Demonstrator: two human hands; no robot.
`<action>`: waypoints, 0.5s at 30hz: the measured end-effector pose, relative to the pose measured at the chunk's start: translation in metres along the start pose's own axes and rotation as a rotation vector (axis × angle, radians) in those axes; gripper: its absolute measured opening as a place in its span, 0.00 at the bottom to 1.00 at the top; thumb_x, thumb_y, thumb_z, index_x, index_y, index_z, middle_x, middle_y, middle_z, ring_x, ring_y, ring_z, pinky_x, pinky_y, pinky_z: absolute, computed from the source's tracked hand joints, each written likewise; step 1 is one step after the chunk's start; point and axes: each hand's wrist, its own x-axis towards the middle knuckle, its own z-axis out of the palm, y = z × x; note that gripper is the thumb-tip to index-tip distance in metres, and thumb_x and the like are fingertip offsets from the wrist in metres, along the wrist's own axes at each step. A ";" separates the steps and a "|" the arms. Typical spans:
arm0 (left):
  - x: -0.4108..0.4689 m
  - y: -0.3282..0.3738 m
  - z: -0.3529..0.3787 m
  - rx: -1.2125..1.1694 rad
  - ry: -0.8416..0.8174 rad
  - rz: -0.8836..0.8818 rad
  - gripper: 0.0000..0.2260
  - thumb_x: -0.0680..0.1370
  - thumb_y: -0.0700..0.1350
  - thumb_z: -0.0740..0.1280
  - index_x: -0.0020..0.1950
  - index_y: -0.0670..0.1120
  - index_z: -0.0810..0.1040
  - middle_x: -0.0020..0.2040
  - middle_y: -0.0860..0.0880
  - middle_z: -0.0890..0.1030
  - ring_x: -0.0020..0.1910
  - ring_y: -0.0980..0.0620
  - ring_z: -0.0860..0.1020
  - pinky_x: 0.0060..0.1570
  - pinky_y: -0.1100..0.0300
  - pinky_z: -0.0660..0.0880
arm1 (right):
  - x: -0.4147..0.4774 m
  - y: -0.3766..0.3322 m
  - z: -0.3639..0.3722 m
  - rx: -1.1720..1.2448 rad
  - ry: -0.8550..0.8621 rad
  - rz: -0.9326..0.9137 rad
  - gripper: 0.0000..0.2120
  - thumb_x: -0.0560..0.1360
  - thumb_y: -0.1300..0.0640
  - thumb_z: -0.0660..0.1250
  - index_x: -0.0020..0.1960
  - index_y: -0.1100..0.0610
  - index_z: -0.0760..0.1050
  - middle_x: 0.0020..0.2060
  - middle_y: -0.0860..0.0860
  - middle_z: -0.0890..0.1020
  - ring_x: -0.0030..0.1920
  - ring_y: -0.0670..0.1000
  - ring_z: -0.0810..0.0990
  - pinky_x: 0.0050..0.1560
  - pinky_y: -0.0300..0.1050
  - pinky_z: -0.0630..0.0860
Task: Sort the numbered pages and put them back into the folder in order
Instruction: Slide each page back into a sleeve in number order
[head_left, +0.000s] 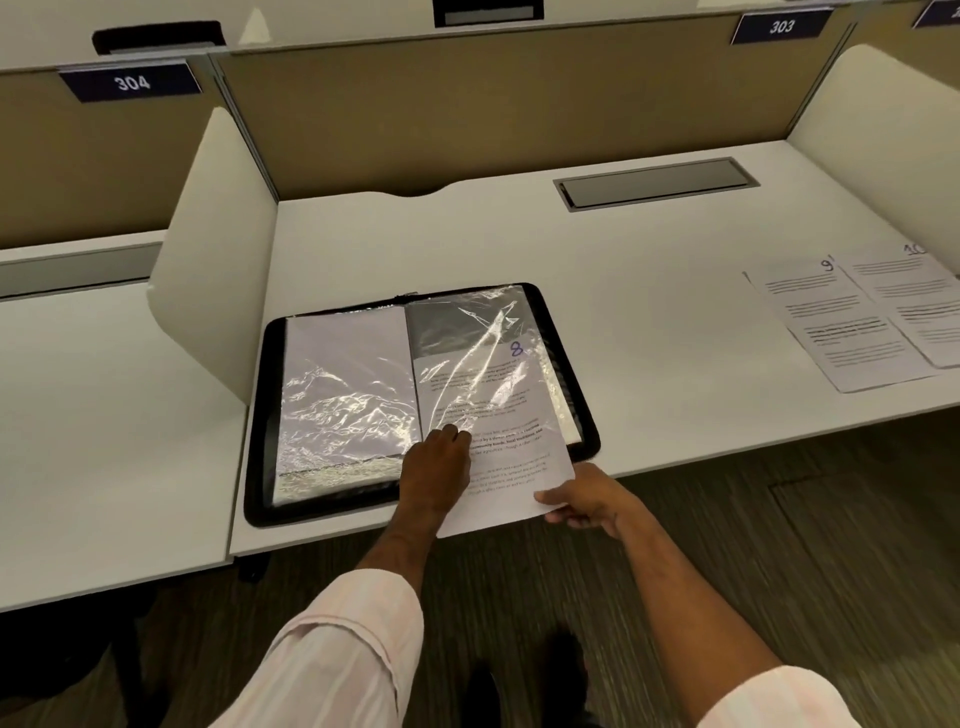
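- Page 8, one white printed sheet with a blue handwritten 8 at its top right. The upper part is inside a clear plastic sleeve. The lower part sticks out toward the person and hangs past the front edge of the desk.
- Right hand: pinches the lower right corner of page 8, thumb on top.
- Left hand: lies on page 8 at the bottom edge of the clear plastic sleeve, fingertips at its mouth. Cannot tell whether they pinch the plastic or only press it.
- One black folder with rounded corners lies open flat at the front of the desk. Two sleeve pages show. The left sleeve holds a plain white sheet under crinkled, glaring plastic; the right one is taking page 8.
- Two loose printed sheets, well apart to the right: page 9 and page 10. Page 10 overlaps page 9's right edge and is cut by the frame.
- One white desk with one grey cable hatch set in its rear.
- Two dark number plates: 304 and 303.
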 end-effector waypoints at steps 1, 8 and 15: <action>-0.001 0.000 0.000 -0.011 0.000 -0.004 0.10 0.65 0.41 0.78 0.37 0.44 0.78 0.34 0.48 0.77 0.28 0.48 0.76 0.22 0.60 0.67 | 0.000 0.000 0.001 -0.001 -0.008 -0.001 0.12 0.74 0.60 0.72 0.57 0.54 0.76 0.46 0.53 0.85 0.38 0.46 0.82 0.38 0.40 0.75; -0.003 0.002 0.003 -0.049 0.007 -0.025 0.08 0.66 0.40 0.76 0.39 0.45 0.78 0.35 0.48 0.77 0.30 0.47 0.77 0.23 0.60 0.67 | 0.008 -0.017 0.015 0.158 0.144 -0.153 0.11 0.75 0.62 0.71 0.57 0.58 0.77 0.47 0.54 0.83 0.42 0.48 0.81 0.38 0.38 0.77; -0.006 -0.002 0.005 -0.059 0.020 -0.039 0.06 0.68 0.39 0.74 0.40 0.45 0.78 0.37 0.48 0.77 0.31 0.48 0.76 0.23 0.58 0.69 | 0.024 -0.024 0.031 0.306 0.453 -0.212 0.18 0.73 0.62 0.72 0.62 0.58 0.72 0.44 0.52 0.82 0.45 0.50 0.84 0.53 0.48 0.81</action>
